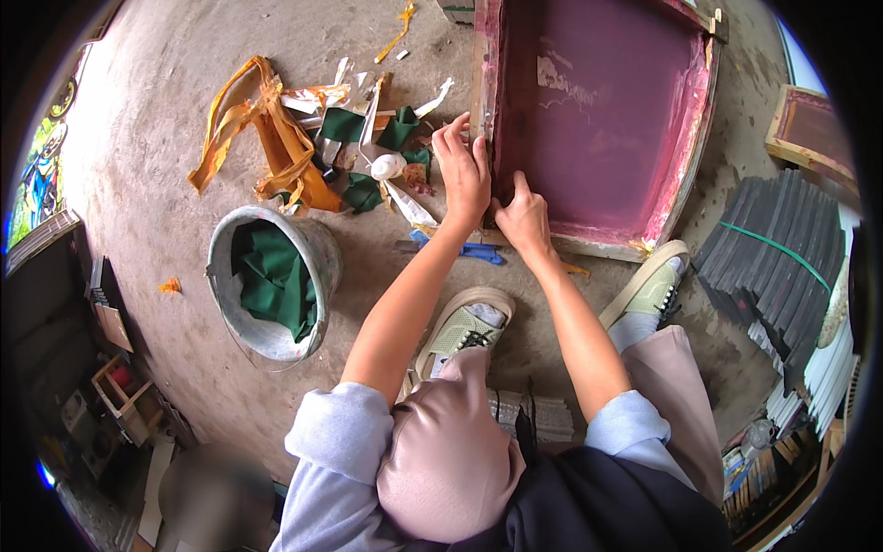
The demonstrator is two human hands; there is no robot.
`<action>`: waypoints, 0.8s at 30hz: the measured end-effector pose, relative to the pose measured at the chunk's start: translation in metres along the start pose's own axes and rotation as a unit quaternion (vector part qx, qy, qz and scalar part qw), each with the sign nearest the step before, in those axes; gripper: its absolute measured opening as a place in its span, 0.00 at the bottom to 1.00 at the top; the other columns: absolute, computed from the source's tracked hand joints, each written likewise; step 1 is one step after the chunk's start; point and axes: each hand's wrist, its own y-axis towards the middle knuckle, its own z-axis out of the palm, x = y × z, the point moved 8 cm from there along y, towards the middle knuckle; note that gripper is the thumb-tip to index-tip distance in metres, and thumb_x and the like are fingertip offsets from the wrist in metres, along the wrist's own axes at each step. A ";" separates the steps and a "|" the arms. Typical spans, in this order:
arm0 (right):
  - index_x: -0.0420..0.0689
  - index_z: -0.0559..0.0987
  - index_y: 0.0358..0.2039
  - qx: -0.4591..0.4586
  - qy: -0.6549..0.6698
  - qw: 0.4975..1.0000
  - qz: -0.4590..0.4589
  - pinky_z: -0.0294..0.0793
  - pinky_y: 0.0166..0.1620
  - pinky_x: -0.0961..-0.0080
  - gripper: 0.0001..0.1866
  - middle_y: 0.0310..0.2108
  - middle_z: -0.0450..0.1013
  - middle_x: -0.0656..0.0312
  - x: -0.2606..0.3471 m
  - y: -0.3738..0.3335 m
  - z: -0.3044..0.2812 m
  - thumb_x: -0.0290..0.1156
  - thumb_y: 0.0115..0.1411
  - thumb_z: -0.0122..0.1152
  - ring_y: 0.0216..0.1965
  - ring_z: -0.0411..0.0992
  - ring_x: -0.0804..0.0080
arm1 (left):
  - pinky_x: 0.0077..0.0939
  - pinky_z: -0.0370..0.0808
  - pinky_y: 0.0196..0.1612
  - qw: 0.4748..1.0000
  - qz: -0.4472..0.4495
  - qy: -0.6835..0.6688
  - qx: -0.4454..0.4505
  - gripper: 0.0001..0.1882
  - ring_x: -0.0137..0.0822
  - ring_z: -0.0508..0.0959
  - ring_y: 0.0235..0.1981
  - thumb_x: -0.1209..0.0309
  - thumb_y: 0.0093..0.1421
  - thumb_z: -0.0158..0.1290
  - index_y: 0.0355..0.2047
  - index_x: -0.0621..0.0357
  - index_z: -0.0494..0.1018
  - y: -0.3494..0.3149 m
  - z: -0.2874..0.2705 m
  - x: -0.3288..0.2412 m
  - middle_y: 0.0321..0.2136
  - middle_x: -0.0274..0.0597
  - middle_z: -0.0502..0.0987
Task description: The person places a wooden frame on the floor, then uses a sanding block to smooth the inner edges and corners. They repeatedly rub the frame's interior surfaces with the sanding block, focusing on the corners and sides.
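A wooden-framed screen [602, 120] with purple mesh, like a silk-screen printing frame, lies in front of me. My left hand [463, 175] is at its left rail, fingers stretched out and apart, with no object visible in them. At the near left corner is my right hand [524, 219]. Its index finger points up along the mesh while the other fingers curl in; whatever they pinch is hidden. Pale and pinkish residue marks the screen's edges. Below that corner, a blue-handled tool [478, 252] lies on the floor.
Left of me stands a grey bucket [221, 308] holding green cloth [274, 276]. Beyond it are torn orange tape [299, 170], white strips and green scraps. At right, a bundle of dark sheets [773, 253] has a green strap. A smaller framed screen [814, 129] lies behind it.
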 end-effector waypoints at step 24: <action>0.34 0.79 0.24 0.200 -0.183 0.962 -0.032 0.76 0.39 0.55 0.11 0.26 0.75 0.40 0.026 0.042 -0.006 0.29 0.43 0.55 0.34 0.76 0.45 | 0.39 0.68 0.44 0.999 -0.001 0.047 -0.011 0.17 0.47 0.69 0.42 0.66 0.64 0.44 0.51 0.62 0.62 -0.001 0.000 0.002 0.40 0.50 0.63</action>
